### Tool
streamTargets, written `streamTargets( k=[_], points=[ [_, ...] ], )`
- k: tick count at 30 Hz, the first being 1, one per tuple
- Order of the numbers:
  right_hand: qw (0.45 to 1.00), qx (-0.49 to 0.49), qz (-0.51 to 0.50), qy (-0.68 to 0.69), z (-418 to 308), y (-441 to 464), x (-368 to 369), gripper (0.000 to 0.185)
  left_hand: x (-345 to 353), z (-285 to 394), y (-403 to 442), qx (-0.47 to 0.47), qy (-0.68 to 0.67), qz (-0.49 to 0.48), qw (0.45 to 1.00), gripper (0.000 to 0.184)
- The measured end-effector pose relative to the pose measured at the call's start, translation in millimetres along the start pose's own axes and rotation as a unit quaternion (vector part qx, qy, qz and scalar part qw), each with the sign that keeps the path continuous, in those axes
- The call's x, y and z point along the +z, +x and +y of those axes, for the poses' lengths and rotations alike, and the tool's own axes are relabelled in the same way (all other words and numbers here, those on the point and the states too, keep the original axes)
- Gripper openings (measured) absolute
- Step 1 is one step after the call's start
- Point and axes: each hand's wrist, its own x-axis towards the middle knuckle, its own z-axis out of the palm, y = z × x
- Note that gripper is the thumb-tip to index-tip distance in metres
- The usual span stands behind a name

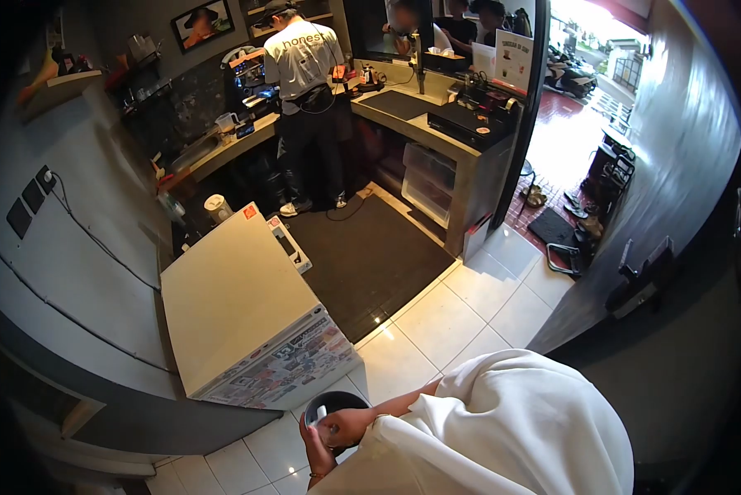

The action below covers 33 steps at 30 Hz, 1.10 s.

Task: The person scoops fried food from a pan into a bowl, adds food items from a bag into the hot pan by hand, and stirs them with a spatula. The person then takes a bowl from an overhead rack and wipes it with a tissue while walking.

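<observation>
Low in the view, close to my body, I hold a dark round bowl-like container [350, 399]. My left hand [317, 450] is closed around its near left side, the fingers partly hidden. My right hand [347, 426] reaches over the container, its fingers curled at a small white object [321, 412] inside or at the rim. The kind of white object is not clear, and my right hand covers part of it. A loose white garment [502, 421] drapes over my right arm.
A white fridge-like cabinet [238, 305] covered with stickers stands just ahead on the left. Beyond it lies a dark mat [379, 256]. A person [304, 74] stands at the back counter [387, 107]. At right, a doorway opens onto red paving with shoes [581, 210].
</observation>
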Motion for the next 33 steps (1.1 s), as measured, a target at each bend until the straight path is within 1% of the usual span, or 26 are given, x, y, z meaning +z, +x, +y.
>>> streamTargets(
  k=[1,3,5,7,8,9,10,11,12,13,15,16,17,18,19,20,21,22,23,25,26,27,29,30,31,33],
  points=[
    [1.0,0.0,0.0,0.0,0.1,-0.5,-0.4,0.03,-3.6,-6.1,2.2,0.0,0.0,0.001,1.0,0.05],
    [0.994,-0.005,0.107,0.03,0.6,-2.2,-1.6,0.034,-13.9,-22.9,9.4,0.021,0.072,-0.003,0.997,0.053],
    [0.995,-0.016,0.094,0.024,0.4,-4.5,-9.4,0.032,8.4,3.2,1.5,0.016,0.072,-0.002,0.997,0.052],
    [0.998,-0.064,-0.005,0.003,0.5,-8.4,-15.9,0.029,15.1,10.6,-0.8,0.003,0.005,-0.012,1.0,0.048],
    [0.993,-0.099,-0.048,-0.041,11.3,-1.2,-15.1,0.025,4.1,0.4,5.5,-0.001,-0.018,-0.001,1.0,0.044],
    [0.993,-0.099,-0.049,-0.041,22.8,3.1,-16.6,0.025,-5.3,-10.1,5.8,0.0,-0.018,-0.001,1.0,0.044],
    [0.977,-0.129,-0.121,-0.12,26.1,5.2,-19.2,0.024,-3.5,-5.0,3.0,-0.003,0.0,0.005,1.0,0.044],
    [0.948,-0.157,-0.193,-0.197,29.3,7.7,-21.3,0.023,-2.8,-2.2,0.9,-0.006,0.018,0.012,1.0,0.043],
    [0.902,-0.187,-0.247,-0.302,32.1,12.3,-24.9,0.023,-3.8,-6.4,-0.2,-0.02,0.001,0.036,0.999,0.043],
    [0.901,-0.189,-0.248,-0.301,30.7,11.5,-28.1,0.023,-3.1,-5.5,-1.2,-0.019,0.002,0.038,0.999,0.043],
    [0.92,0.011,-0.226,-0.319,29.1,7.3,-37.3,0.016,-0.7,-2.8,-2.4,-0.003,0.049,0.013,0.999,0.042],
    [0.92,0.011,-0.227,-0.319,19.4,4.0,-45.2,0.016,-0.3,-6.5,0.4,0.009,0.033,-0.009,0.999,0.043],
    [0.89,-0.102,-0.145,-0.42,3.8,-1.1,-53.5,0.016,-0.8,-8.1,2.8,0.009,0.032,-0.008,0.999,0.043],
    [0.833,-0.213,-0.059,-0.507,-4.5,-3.6,-57.2,0.017,-1.7,-8.8,5.0,0.018,0.051,-0.025,0.998,0.045],
    [0.832,-0.214,-0.061,-0.508,-3.5,-3.0,-55.3,0.017,-2.3,-10.4,7.5,0.027,0.07,-0.042,0.996,0.047],
    [0.895,-0.161,-0.033,-0.415,-1.5,-1.9,-51.6,0.02,-1.6,-12.4,9.6,0.037,0.089,-0.04,0.995,0.049],
    [0.943,-0.104,-0.006,-0.315,-0.6,-0.8,-49.2,0.024,-3.0,-12.4,8.2,0.038,0.089,-0.036,0.995,0.049],
    [0.937,-0.081,-0.012,-0.34,-3.6,-2.7,-47.9,0.032,-2.2,-8.5,5.8,0.041,0.112,-0.037,0.992,0.048],
    [0.937,-0.084,-0.014,-0.34,-7.4,-5.3,-46.0,0.032,-1.5,-4.6,3.7,0.044,0.136,-0.038,0.989,0.047],
    [0.88,-0.091,-0.09,-0.457,-11.5,-10.5,-41.6,0.028,-0.6,1.6,0.4,0.043,0.144,-0.014,0.989,0.047],
    [0.861,-0.111,-0.08,-0.49,2.5,-8.8,-32.9,0.018,-0.4,2.5,-1.0,0.04,0.151,0.008,0.988,0.047],
    [0.86,-0.111,-0.082,-0.491,7.1,-5.1,-26.0,0.018,-3.9,-0.8,-0.7,0.039,0.149,0.01,0.988,0.047],
    [0.889,-0.068,-0.23,-0.39,2.6,2.7,-17.8,0.014,-10.3,-6.6,-0.2,0.012,0.093,0.04,0.995,0.047],
    [0.888,-0.068,-0.233,-0.39,1.5,1.8,-14.4,0.014,-11.1,-10.4,-3.2,-0.002,0.058,0.054,0.997,0.048],
    [0.927,-0.084,-0.164,-0.325,-0.7,0.8,-11.4,0.014,-3.4,-4.5,-6.9,-0.002,0.057,0.057,0.997,0.048],
    [0.976,-0.113,-0.02,-0.183,-3.7,0.9,-4.1,0.016,12.5,12.0,-12.5,0.007,0.041,0.007,0.999,0.049]
  ],
)
